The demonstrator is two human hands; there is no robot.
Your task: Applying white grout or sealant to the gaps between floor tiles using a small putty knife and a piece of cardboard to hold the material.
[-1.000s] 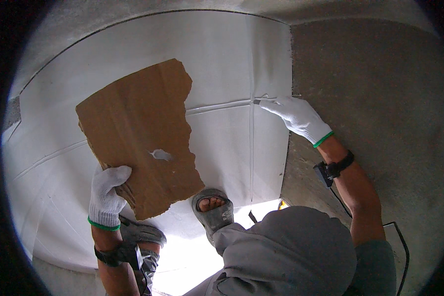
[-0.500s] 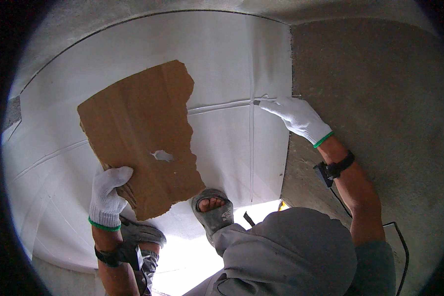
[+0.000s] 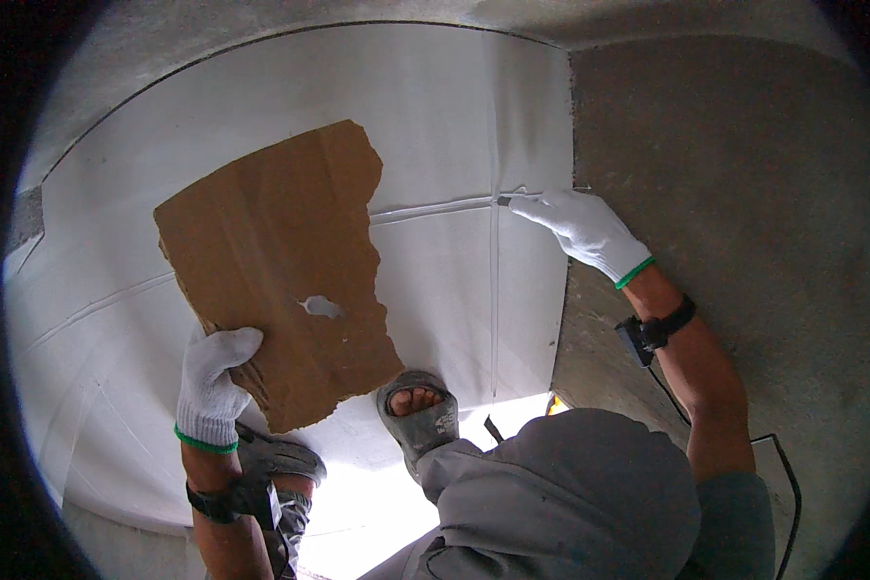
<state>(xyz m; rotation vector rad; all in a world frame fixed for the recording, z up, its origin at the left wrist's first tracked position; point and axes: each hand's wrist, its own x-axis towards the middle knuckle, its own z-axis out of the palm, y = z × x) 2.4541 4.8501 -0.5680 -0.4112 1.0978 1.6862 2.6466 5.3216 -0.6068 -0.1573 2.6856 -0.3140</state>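
Observation:
My left hand (image 3: 215, 382), in a white knit glove with a green cuff, grips the lower left edge of a torn piece of brown cardboard (image 3: 271, 251), thumb on top. A white patch (image 3: 320, 306), which looks like paste, shows on the cardboard. Off to the right, my gloved right hand (image 3: 578, 224) is closed around a small dark-tipped tool (image 3: 504, 201), mostly hidden by the fingers. Its tip is at the crossing of two whitish seams, the lengthwise seam (image 3: 435, 208) and the cross seam (image 3: 494, 300), on the white tiled floor (image 3: 435, 106).
Rough grey concrete (image 3: 706, 164) borders the tiles at right, with another grey band along the far edge. My sandalled foot (image 3: 419, 411) rests near the bright lower area. A black cable (image 3: 795, 483) runs beside my right arm. Both wrists carry black strapped devices.
The cardboard and my left hand have shifted very slightly right and down in the picture. My right hand stays almost where it was, at the seam crossing.

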